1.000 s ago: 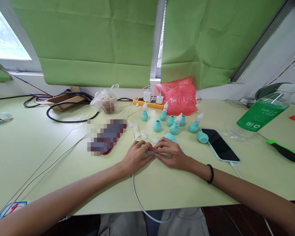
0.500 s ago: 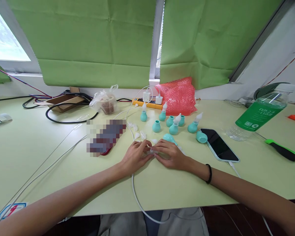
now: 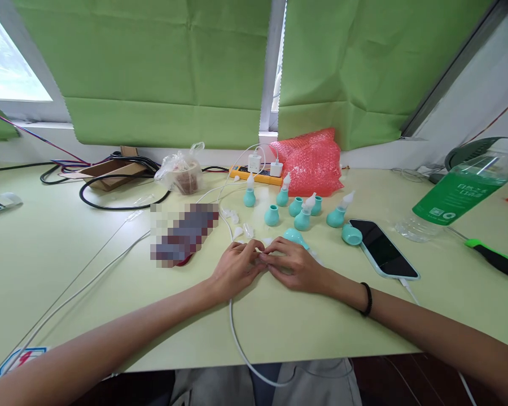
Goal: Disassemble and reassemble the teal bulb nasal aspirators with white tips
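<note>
My left hand and my right hand meet low over the table, fingertips pinched together. Between them is a small clear plastic piece, now almost wholly covered by the fingers. Just beyond my right hand lies a teal squeeze bulb on its side, with a clear tip partly hidden behind the hand. Small clear plastic tips lie loose beyond my left hand. Farther back stand several teal bulbs: some carry a clear nozzle, like the nasal aspirator, while others, like the open bulb, have none.
To the right are a phone on a cable, a tipped teal bulb, a tilted bottle and a screwdriver. A blurred-out phone-like object lies left. Behind are a power strip and pink bubble wrap. A white cable runs under my left hand.
My fingers have closed in further, hiding the small clear piece that showed between them before. The view has shifted slightly; the things on the table stay put.
</note>
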`<state>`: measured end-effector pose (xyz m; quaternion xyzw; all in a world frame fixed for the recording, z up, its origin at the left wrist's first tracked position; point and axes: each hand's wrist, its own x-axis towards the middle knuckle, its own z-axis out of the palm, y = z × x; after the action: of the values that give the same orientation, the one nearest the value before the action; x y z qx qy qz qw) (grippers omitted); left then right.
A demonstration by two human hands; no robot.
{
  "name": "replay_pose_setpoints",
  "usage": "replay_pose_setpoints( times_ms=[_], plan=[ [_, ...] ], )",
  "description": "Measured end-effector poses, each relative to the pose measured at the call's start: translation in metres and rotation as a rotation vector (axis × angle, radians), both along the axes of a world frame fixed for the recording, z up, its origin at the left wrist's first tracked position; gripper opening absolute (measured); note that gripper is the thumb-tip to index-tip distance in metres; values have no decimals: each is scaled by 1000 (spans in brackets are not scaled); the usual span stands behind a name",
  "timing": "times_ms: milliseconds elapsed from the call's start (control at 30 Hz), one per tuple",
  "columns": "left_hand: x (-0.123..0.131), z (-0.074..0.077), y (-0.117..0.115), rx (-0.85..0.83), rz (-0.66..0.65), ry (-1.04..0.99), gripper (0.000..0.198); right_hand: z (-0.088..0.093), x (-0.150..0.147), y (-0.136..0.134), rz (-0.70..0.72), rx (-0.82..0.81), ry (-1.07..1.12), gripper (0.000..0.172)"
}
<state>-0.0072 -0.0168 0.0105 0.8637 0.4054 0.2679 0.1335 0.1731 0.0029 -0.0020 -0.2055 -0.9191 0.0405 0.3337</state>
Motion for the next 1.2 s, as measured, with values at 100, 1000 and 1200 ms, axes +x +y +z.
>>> replay_pose_setpoints(
  times_ms=[100, 1000, 1200],
  plan=[
    [0, -1, 0, 22, 7, -33, 18, -1, 1, 0, 3, -39, 40, 31],
    [-5, 9, -4, 91, -187, -146, 18, -3, 1, -2, 92, 270, 248, 33],
    [-6, 7, -4, 78, -189, -146, 19, 1, 4, -5, 111, 280, 197, 35]
  ],
)
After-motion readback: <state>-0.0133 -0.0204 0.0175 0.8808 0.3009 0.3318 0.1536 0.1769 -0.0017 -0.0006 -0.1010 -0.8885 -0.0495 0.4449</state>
